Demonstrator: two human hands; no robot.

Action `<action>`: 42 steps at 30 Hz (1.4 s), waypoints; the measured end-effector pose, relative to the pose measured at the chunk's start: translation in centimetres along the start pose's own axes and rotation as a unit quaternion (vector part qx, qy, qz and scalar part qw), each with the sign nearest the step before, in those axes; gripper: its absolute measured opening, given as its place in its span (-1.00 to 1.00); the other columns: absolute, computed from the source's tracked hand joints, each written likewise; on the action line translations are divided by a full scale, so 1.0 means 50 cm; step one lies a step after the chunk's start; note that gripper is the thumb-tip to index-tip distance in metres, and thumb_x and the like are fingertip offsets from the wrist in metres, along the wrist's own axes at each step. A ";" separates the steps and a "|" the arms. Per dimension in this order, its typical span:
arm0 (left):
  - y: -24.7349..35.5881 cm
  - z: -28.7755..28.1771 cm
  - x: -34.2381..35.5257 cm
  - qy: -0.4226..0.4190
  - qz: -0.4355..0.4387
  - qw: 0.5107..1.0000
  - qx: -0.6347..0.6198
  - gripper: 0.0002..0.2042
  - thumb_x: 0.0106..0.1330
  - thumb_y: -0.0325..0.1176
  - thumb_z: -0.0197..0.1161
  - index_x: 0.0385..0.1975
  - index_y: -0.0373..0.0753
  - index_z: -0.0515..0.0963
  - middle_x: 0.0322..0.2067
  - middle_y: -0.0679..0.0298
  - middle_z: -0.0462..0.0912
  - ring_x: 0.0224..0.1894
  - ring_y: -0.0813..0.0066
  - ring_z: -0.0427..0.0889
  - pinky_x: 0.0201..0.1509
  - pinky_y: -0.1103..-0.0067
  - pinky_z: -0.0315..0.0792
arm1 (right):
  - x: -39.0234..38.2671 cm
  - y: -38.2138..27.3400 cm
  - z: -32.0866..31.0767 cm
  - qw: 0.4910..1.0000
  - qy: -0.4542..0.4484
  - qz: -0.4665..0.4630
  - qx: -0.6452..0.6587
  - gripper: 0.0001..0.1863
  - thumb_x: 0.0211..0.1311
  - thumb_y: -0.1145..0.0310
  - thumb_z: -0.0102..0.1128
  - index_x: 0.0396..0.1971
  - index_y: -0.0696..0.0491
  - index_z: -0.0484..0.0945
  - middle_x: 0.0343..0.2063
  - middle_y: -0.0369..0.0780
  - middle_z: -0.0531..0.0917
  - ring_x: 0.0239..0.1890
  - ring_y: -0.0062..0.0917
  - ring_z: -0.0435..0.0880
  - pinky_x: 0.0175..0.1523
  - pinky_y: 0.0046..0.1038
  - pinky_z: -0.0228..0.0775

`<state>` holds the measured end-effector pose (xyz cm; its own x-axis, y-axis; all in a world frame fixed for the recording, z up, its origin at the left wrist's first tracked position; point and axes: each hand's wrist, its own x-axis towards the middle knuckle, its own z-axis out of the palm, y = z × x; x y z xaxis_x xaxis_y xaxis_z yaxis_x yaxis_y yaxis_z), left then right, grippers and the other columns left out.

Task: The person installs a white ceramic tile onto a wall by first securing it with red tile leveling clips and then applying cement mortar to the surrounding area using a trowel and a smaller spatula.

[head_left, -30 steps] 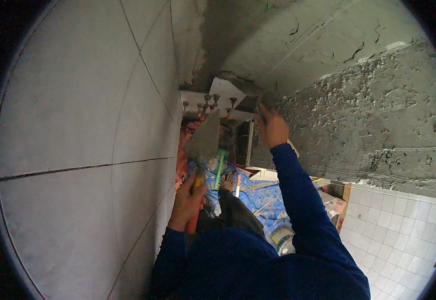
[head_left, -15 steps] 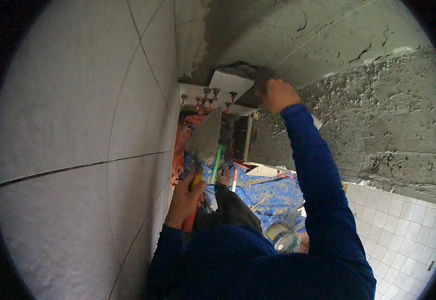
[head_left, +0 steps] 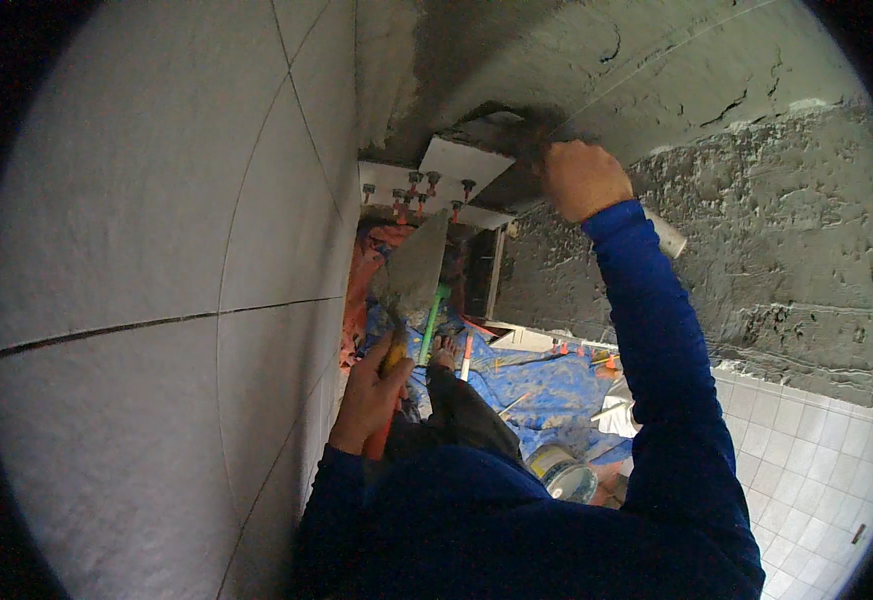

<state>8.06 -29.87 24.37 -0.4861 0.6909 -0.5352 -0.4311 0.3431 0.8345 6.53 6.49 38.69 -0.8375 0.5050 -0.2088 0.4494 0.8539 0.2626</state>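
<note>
My left hand (head_left: 368,400) is closed round the orange and yellow handle of a trowel (head_left: 418,262). Its broad grey blade points away from me, with wet-looking mortar near its base. Farther off, my right hand (head_left: 586,180) is closed on a hand tool held against the mortar-coated wall (head_left: 676,70). A pale rounded handle end (head_left: 668,236) sticks out behind that wrist. The tool's working end is dark and blurred, so its exact kind is unclear. Close to it, a white tile (head_left: 461,162) is set at the wall's foot, with red and black levelling clips (head_left: 433,182) along its edges.
Large pale tiles (head_left: 136,220) cover the wall at my left. Below lie a blue sheet (head_left: 556,385), a green-handled tool (head_left: 433,325) and a bucket (head_left: 568,480). Rough grey mortar (head_left: 756,250) spreads at right, above small white tiles (head_left: 806,440).
My right hand has moved right and slightly nearer along the mortar, and more of the pale handle end shows. My left hand and its trowel have barely moved.
</note>
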 end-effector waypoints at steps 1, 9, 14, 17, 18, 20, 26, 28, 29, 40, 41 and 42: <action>0.001 0.001 0.000 0.002 0.004 1.000 0.004 -0.44 0.45 -0.33 0.22 0.43 -0.27 0.31 -0.50 0.35 0.55 -0.54 0.65 0.50 -0.49 0.63 0.42 | 0.000 0.000 0.007 1.000 -0.003 0.005 0.015 -0.72 0.24 0.31 0.14 -0.18 0.10 0.74 -0.18 0.03 0.76 -0.11 -0.03 0.77 0.02 -0.06 0.63; 0.006 -0.004 0.004 0.011 -0.009 1.000 0.018 -0.44 0.44 -0.33 0.24 0.42 -0.26 0.32 -0.46 0.34 0.57 -0.53 0.65 0.50 -0.49 0.63 0.43 | 0.020 -0.014 0.111 0.994 0.020 0.007 0.103 -0.71 0.24 0.28 0.14 -0.21 0.13 0.73 -0.22 0.08 0.75 -0.13 0.00 0.77 0.01 -0.04 0.63; 0.000 -0.010 0.003 0.010 -0.016 1.000 0.011 -0.44 0.43 -0.30 0.26 0.40 -0.26 0.34 -0.45 0.34 0.58 -0.52 0.65 0.51 -0.49 0.62 0.43 | 0.045 -0.008 0.119 0.995 0.003 0.016 0.102 -0.68 0.27 0.21 0.14 -0.20 0.11 0.73 -0.17 0.07 0.74 -0.10 0.02 0.75 0.06 -0.04 0.61; -0.006 -0.007 0.003 0.019 -0.002 1.000 0.011 -0.44 0.44 -0.30 0.25 0.41 -0.25 0.33 -0.45 0.34 0.58 -0.52 0.66 0.51 -0.50 0.62 0.43 | 0.038 -0.008 0.094 0.997 -0.010 0.021 0.076 -0.61 0.34 0.07 0.15 -0.18 0.11 0.71 -0.17 0.06 0.73 -0.08 0.02 0.72 0.07 -0.02 0.57; -0.008 -0.007 0.004 0.019 0.000 1.000 0.016 -0.44 0.44 -0.30 0.25 0.41 -0.25 0.33 -0.46 0.34 0.58 -0.52 0.66 0.51 -0.50 0.62 0.42 | 0.033 -0.005 0.081 0.998 -0.021 0.022 0.061 -0.58 0.38 0.02 0.15 -0.17 0.10 0.69 -0.17 0.06 0.72 -0.07 0.03 0.71 0.07 0.00 0.55; -0.012 -0.007 0.006 0.019 -0.005 1.000 0.022 -0.43 0.44 -0.31 0.25 0.42 -0.25 0.32 -0.47 0.35 0.57 -0.53 0.66 0.51 -0.50 0.62 0.42 | 0.014 0.009 0.058 0.998 -0.009 0.019 0.052 -0.56 0.38 -0.01 0.15 -0.18 0.10 0.69 -0.18 0.05 0.73 -0.07 0.03 0.71 0.08 -0.01 0.55; -0.008 -0.003 0.007 0.011 0.015 0.999 0.030 -0.43 0.44 -0.33 0.24 0.43 -0.26 0.31 -0.48 0.35 0.57 -0.55 0.66 0.49 -0.50 0.62 0.42 | 0.019 -0.005 0.067 0.998 0.002 0.032 0.049 -0.64 0.30 0.14 0.15 -0.13 0.09 0.71 -0.12 0.02 0.74 -0.05 0.00 0.74 0.06 -0.06 0.61; -0.001 -0.001 0.004 0.010 -0.008 1.000 0.012 -0.43 0.45 -0.33 0.24 0.43 -0.25 0.31 -0.48 0.35 0.57 -0.55 0.66 0.49 -0.50 0.62 0.42 | 0.025 -0.009 0.077 0.998 0.000 0.034 0.056 -0.66 0.30 0.18 0.14 -0.15 0.10 0.71 -0.12 0.03 0.74 -0.05 0.00 0.74 0.07 -0.05 0.61; 0.002 -0.001 0.003 0.011 -0.015 1.000 0.001 -0.43 0.45 -0.33 0.24 0.43 -0.24 0.30 -0.48 0.35 0.56 -0.55 0.66 0.49 -0.50 0.62 0.42 | 0.026 -0.008 0.081 0.998 -0.003 0.031 0.059 -0.67 0.31 0.19 0.13 -0.15 0.10 0.71 -0.12 0.04 0.74 -0.05 0.00 0.74 0.07 -0.04 0.61; 0.003 0.000 0.000 0.010 -0.042 0.999 0.002 -0.45 0.46 -0.31 0.22 0.44 -0.18 0.32 -0.50 0.39 0.52 -0.55 0.67 0.48 -0.50 0.64 0.43 | 0.035 -0.006 0.106 0.995 -0.006 0.025 0.093 -0.65 0.33 0.17 0.12 -0.16 0.11 0.72 -0.14 0.06 0.74 -0.06 0.01 0.74 0.06 -0.04 0.61; 0.001 0.001 0.000 0.008 -0.044 0.999 -0.006 -0.45 0.47 -0.31 0.22 0.43 -0.18 0.32 -0.50 0.39 0.52 -0.55 0.68 0.47 -0.50 0.64 0.43 | 0.031 -0.006 0.108 0.996 0.008 0.024 0.091 -0.65 0.33 0.16 0.13 -0.17 0.11 0.72 -0.13 0.06 0.74 -0.07 0.00 0.74 0.06 -0.04 0.61; 0.000 0.000 0.001 0.006 -0.043 0.999 -0.007 -0.45 0.47 -0.31 0.22 0.43 -0.18 0.32 -0.50 0.39 0.52 -0.56 0.68 0.47 -0.50 0.64 0.43 | 0.026 -0.006 0.107 0.996 0.019 0.028 0.083 -0.64 0.33 0.14 0.13 -0.17 0.11 0.73 -0.13 0.06 0.74 -0.07 0.00 0.74 0.06 -0.05 0.61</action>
<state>8.04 -29.81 24.34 -0.4552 0.6515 -0.6069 -0.4824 0.3924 0.7831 6.99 7.57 33.30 -0.8198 0.5495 -0.1609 0.5379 0.8355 0.1127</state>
